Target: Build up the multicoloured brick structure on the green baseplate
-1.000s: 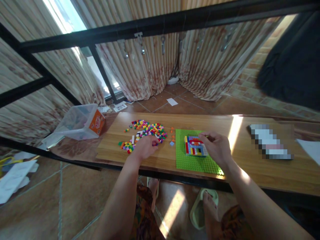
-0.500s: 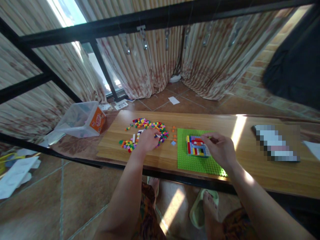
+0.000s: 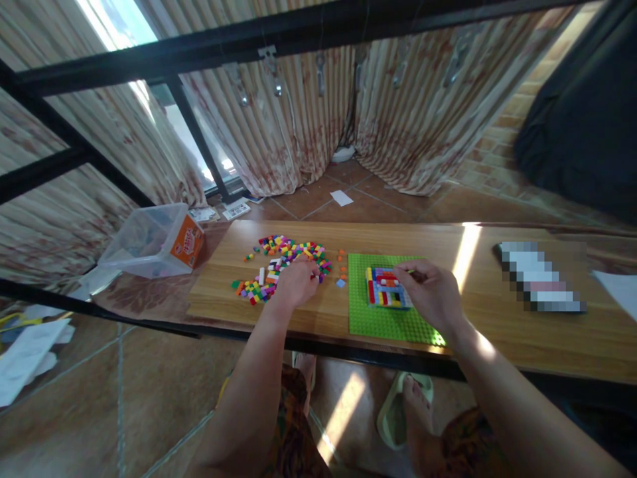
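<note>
Loose toy bricks (image 3: pixel 303 251) in many colours lie scattered on the wooden table. My left hand (image 3: pixel 297 284) is at the near right side of this pile, fingers closed in a pinch; what they hold, if anything, is too small to make out. A green studded baseplate (image 3: pixel 362 320) lies to the right, bearing a low brick build (image 3: pixel 385 295) of red, yellow, blue, white and black pieces. Over the build's right side my right hand (image 3: pixel 434 295) has thumb and fingertips pinched together, covering part of it. Whatever is between those fingertips is hidden.
Several orange bricks (image 3: pixel 342 260) and a light blue piece (image 3: pixel 341 283) sit between pile and baseplate. A clear plastic bin (image 3: pixel 144 245) with an orange label stands left of the table. A blurred-out flat object (image 3: pixel 542 279) lies at the right. A dark metal bar crosses above.
My left hand has drawn slightly back toward me, its fingers now closer together at the pile's edge. My right hand stays over the build. The whole view has shifted a little.
</note>
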A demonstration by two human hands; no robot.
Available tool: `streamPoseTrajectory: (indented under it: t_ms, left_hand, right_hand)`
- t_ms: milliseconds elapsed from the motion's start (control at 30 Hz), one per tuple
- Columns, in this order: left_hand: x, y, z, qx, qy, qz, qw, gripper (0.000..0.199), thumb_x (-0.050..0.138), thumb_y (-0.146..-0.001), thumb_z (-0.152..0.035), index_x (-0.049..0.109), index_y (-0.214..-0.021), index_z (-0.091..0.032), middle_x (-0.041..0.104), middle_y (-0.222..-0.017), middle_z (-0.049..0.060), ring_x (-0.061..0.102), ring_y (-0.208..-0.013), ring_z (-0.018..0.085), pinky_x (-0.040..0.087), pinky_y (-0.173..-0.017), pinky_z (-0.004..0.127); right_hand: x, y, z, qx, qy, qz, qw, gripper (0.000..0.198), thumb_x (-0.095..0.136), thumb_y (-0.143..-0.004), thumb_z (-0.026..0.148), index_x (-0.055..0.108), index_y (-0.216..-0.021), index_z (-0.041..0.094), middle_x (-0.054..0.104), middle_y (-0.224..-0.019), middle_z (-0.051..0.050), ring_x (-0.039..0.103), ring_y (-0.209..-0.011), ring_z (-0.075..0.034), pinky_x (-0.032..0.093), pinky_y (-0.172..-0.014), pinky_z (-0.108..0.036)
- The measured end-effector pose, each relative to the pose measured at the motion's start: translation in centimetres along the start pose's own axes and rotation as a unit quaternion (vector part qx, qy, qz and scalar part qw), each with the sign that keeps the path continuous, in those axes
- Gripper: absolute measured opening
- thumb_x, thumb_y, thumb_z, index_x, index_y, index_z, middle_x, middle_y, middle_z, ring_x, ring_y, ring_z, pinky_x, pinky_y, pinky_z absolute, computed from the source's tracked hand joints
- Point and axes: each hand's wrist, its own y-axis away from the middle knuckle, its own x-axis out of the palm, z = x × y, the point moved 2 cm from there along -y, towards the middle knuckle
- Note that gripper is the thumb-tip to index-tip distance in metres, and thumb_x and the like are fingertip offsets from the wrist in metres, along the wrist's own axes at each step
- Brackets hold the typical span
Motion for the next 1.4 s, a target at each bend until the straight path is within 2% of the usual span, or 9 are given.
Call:
streamPoseTrajectory:
  t_ms: [133, 233, 333, 500, 667, 733, 900, 1133, 1400]
  left_hand:
    - [-1.0, -0.1, -0.4, 0.031, 0.128, -0.028, 0.991, 0.015, 0.058, -0.085, -0.019, 0.073, -0.086, -0.017, 0.068, -0.094, 0.007, 0.062, -0.089, 0.019, 0.049, -0.086, 0.032]
    - [-0.9, -0.1, -1.9, 0.051, 0.297, -0.016, 0.953, 0.013, 0.06, -0.085, -0.022, 0.072, -0.085, -0.016, 0.069, -0.087, 0.004, 0.06, -0.08, 0.015, 0.047, -0.08, 0.029]
    - [0.5, 0.1, -4.3, 0.02, 0.499, 0.041, 0.865, 0.015, 0.065, -0.082, -0.029, 0.072, -0.085, -0.015, 0.064, -0.072, 0.0, 0.054, -0.067, 0.011, 0.042, -0.068, 0.024]
    - [2.6, 0.8, -8.1, -0.081, 0.74, 0.124, 0.656, 0.027, 0.08, -0.067, -0.032, 0.071, -0.084, -0.013, 0.052, -0.062, -0.004, 0.042, -0.056, 0.005, 0.032, -0.057, 0.02]
    - [3.4, 0.8, -9.8, -0.128, 0.809, 0.158, 0.552, 0.031, 0.087, -0.058, -0.025, 0.066, -0.077, -0.011, 0.054, -0.065, -0.004, 0.042, -0.055, 0.003, 0.033, -0.055, 0.018]
    - [3.5, 0.7, -10.3, -0.129, 0.813, 0.16, 0.545, 0.029, 0.086, -0.061, -0.024, 0.065, -0.076, -0.011, 0.054, -0.065, -0.003, 0.04, -0.054, 0.002, 0.03, -0.052, 0.017]
    - [3.7, 0.5, -10.9, -0.135, 0.794, 0.156, 0.572, 0.032, 0.082, -0.067, -0.036, 0.064, -0.074, -0.011, 0.059, -0.068, -0.001, 0.041, -0.053, 0.003, 0.028, -0.05, 0.018]
    - [3.9, 0.2, -11.1, -0.124, 0.794, 0.154, 0.575, 0.04, 0.088, -0.057, -0.038, 0.064, -0.074, -0.012, 0.058, -0.065, -0.003, 0.04, -0.052, 0.003, 0.034, -0.053, 0.019]
    - [4.3, -0.1, -11.0, -0.114, 0.77, 0.147, 0.61, 0.033, 0.08, -0.071, -0.04, 0.068, -0.078, -0.011, 0.061, -0.069, 0.001, 0.041, -0.051, 0.003, 0.029, -0.049, 0.018]
  right_hand:
    - [0.2, 0.2, 0.3, -0.004, -0.046, 0.001, 0.999, 0.024, 0.065, -0.078, 0.042, 0.074, -0.079, 0.019, 0.072, -0.075, -0.004, 0.062, -0.062, -0.016, 0.048, -0.06, -0.03]
    - [0.7, 0.8, 0.8, -0.036, -0.11, 0.041, 0.992, 0.023, 0.065, -0.081, 0.041, 0.075, -0.084, 0.02, 0.071, -0.08, -0.004, 0.063, -0.068, -0.016, 0.049, -0.064, -0.03]
    - [1.3, 1.6, 1.6, -0.1, -0.146, 0.079, 0.981, 0.02, 0.068, -0.082, 0.038, 0.075, -0.09, 0.021, 0.07, -0.086, -0.003, 0.063, -0.071, -0.014, 0.05, -0.067, -0.028]
    - [1.5, 2.3, 2.3, -0.138, -0.178, 0.069, 0.972, 0.017, 0.07, -0.083, 0.036, 0.075, -0.092, 0.023, 0.071, -0.09, -0.003, 0.064, -0.078, -0.015, 0.051, -0.071, -0.029]
    - [0.9, 2.3, 2.6, -0.145, -0.182, 0.041, 0.972, 0.013, 0.069, -0.085, 0.035, 0.075, -0.09, 0.024, 0.07, -0.091, -0.004, 0.065, -0.083, -0.017, 0.052, -0.073, -0.03]
    - [0.6, 2.2, 2.6, -0.146, -0.168, 0.032, 0.975, 0.013, 0.068, -0.086, 0.035, 0.075, -0.089, 0.024, 0.07, -0.09, -0.004, 0.065, -0.082, -0.017, 0.052, -0.072, -0.03]
    - [0.0, 2.1, 2.5, -0.168, -0.119, 0.026, 0.978, 0.016, 0.063, -0.089, 0.037, 0.074, -0.086, 0.025, 0.07, -0.087, -0.004, 0.064, -0.08, -0.017, 0.052, -0.072, -0.031]
    - [-0.7, 1.8, 2.2, -0.172, -0.105, 0.052, 0.978, 0.016, 0.063, -0.09, 0.035, 0.075, -0.091, 0.024, 0.07, -0.094, -0.005, 0.066, -0.083, -0.018, 0.053, -0.075, -0.032]
    - [-0.9, 1.4, 1.3, -0.129, -0.146, 0.043, 0.98, 0.016, 0.066, -0.086, 0.036, 0.075, -0.087, 0.024, 0.071, -0.089, -0.004, 0.066, -0.084, -0.018, 0.054, -0.074, -0.032]
